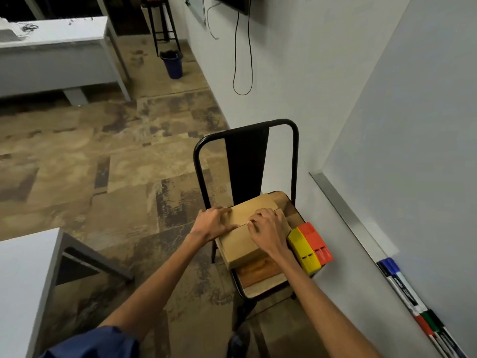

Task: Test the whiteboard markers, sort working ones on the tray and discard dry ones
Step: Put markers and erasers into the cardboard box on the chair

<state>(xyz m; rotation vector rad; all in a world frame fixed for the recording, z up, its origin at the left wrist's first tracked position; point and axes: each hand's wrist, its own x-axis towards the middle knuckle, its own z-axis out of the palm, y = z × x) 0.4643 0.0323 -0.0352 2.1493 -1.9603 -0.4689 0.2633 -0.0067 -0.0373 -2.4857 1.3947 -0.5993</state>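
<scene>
The whiteboard markers (402, 288), capped blue, green and red, lie end to end on the metal tray (346, 215) under the whiteboard, well apart from my hands. My left hand (214, 222) rests flat on the closed cardboard box (242, 244) on the chair seat (260, 280), fingers straight. My right hand (267, 229) bends its fingers onto the flap seam; whether it grips I cannot tell.

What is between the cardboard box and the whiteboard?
Head view: a yellow bin and a red bin, side by side on the chair seat.
</scene>
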